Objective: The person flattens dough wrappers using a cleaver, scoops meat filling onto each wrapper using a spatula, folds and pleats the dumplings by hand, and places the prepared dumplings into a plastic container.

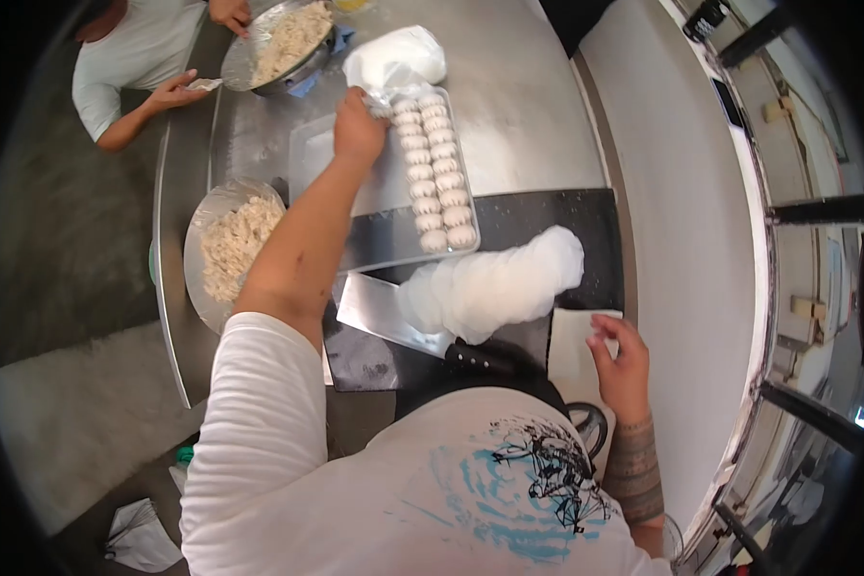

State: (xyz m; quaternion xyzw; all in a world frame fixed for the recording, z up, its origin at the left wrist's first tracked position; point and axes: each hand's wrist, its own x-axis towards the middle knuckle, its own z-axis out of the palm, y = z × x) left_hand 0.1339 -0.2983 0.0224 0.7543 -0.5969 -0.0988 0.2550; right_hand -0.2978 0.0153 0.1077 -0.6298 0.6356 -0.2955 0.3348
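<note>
My left hand [360, 132] reaches over a clear plastic tray [316, 182]. Its fingers are curled together at the upper end of two rows of pleated dumplings [437, 173], beside a plastic-wrapped white bundle [398, 60]. What the fingertips hold is hidden. On the right, my right hand [624, 360] has bent fingers, thumb apart from them, over a pale board or sheet [574, 350]; nothing shows in it. Between my hands a fanned stack of thin round dough wrappers [494, 283] lies partly over a cleaver [379, 309] on a black board [571, 216].
A bowl of pale chopped filling [230, 245] stands left of my left arm. Across the metal table [518, 115], another person [148, 58] has both hands near a second filling bowl [292, 43], one holding a small pale piece. A wall ledge [681, 240] runs along the right.
</note>
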